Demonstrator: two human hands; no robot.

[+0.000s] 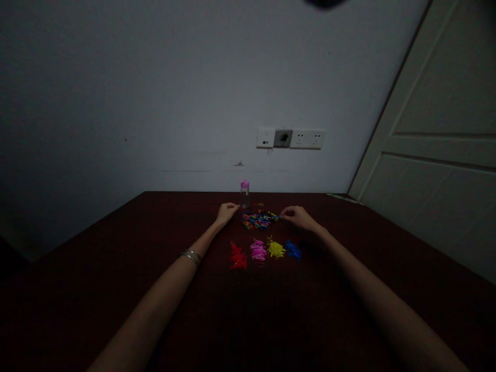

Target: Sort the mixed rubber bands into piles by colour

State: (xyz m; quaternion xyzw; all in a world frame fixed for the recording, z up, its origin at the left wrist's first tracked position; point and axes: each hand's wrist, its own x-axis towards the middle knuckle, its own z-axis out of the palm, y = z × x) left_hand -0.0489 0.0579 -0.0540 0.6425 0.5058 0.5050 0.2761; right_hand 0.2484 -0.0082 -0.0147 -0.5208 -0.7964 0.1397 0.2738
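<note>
A mixed heap of small coloured rubber bands (258,221) lies on the dark red table. My right hand (300,217) is at the heap's right edge, thumb and forefinger pinched on what looks like a blue rubber band. To the left of the heap, beside the foot of a clear bottle with a pink cap (245,195), my left hand (227,213) has its fingers pressed together; whatever they may hold is too small to make out. Nearer to me, in a row, lie sorted piles of red bands (237,257), pink bands (258,250), yellow bands (276,248) and blue bands (293,250).
The table (186,320) runs back to a pale wall (155,93). Sockets and a switch panel (290,138) are set in the wall above it. A panelled door (437,139) stands on the right. A few stray bands (258,204) lie behind the heap.
</note>
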